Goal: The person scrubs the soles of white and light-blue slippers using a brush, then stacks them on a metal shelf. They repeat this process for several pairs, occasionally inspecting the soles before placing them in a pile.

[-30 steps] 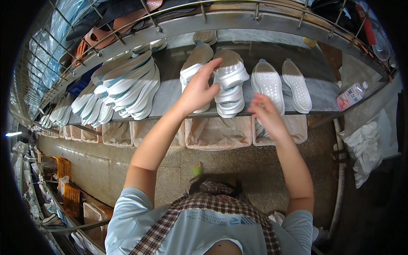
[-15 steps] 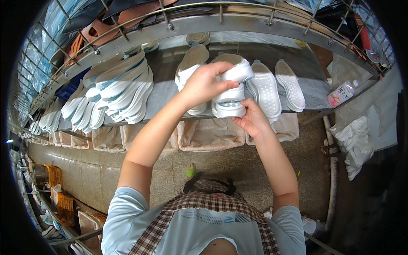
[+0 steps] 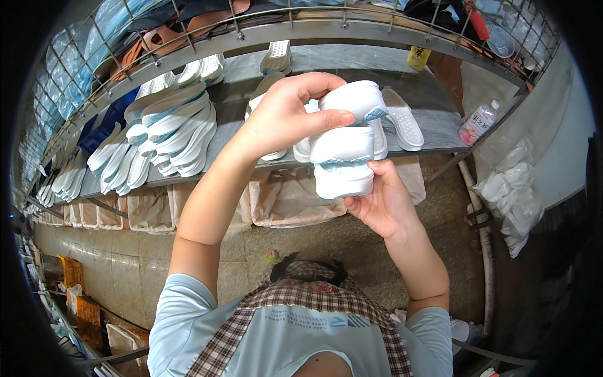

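Note:
Over the front edge of the grey bench (image 3: 352,60), I hold several thick white shoe soles stacked together, heel ends toward me. My left hand (image 3: 286,116) is closed on the upper sole (image 3: 352,99), which has a light-blue patch at its side. The middle sole (image 3: 342,144) rests just under my left thumb. My right hand (image 3: 384,202) grips the lowest sole (image 3: 342,182), thumb at its upper edge and fingers beneath. Behind the stack, more soles lie on the bench, one with a dimpled inside (image 3: 405,125). The stack partly hides them.
A large pile of white soles (image 3: 182,132) covers the bench's left. A drink bottle (image 3: 478,124) stands at its right end, a yellow container (image 3: 418,58) farther back. Lined baskets (image 3: 295,204) sit below; a wire-mesh shelf (image 3: 251,31) runs above. White bags (image 3: 512,195) hang at right.
Both hands have brought the stacked soles off the bench, nearer to me, and tipped them so their outer heel sides show. The whole view has shifted slightly.

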The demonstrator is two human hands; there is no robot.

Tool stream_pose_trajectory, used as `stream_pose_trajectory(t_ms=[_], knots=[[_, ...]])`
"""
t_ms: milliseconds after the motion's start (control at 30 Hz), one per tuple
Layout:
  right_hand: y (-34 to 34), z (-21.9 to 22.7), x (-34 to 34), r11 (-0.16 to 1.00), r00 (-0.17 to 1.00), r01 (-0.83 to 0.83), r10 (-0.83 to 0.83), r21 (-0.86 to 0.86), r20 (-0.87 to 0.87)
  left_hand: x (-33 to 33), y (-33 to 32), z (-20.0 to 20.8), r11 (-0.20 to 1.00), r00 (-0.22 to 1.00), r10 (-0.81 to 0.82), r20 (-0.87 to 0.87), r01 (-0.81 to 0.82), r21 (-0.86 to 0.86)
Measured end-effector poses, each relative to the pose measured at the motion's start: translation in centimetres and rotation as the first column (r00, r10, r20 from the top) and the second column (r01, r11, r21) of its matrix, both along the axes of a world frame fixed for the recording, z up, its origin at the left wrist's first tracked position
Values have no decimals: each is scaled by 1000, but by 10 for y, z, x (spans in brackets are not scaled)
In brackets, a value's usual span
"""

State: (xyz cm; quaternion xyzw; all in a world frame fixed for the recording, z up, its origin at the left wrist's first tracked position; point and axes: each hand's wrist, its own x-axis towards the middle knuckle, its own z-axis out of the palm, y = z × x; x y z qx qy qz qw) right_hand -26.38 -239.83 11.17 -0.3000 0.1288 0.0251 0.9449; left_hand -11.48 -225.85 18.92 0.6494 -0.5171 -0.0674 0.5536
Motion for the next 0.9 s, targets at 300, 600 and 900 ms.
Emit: stream_pose_trajectory(t_ms=[300, 600, 900], knots=[[3, 8, -31, 998, 995, -56, 55, 14, 81, -29, 11, 10, 1000, 999, -28, -31, 27, -11], [6, 9, -46, 996, 988, -84, 81, 18, 130, -48, 21, 15, 999, 999, -18, 36, 20, -43], [8, 0, -51, 998, 990, -20, 28, -62, 140, -51, 24, 9, 991, 982, -61, 176, 81, -109]])
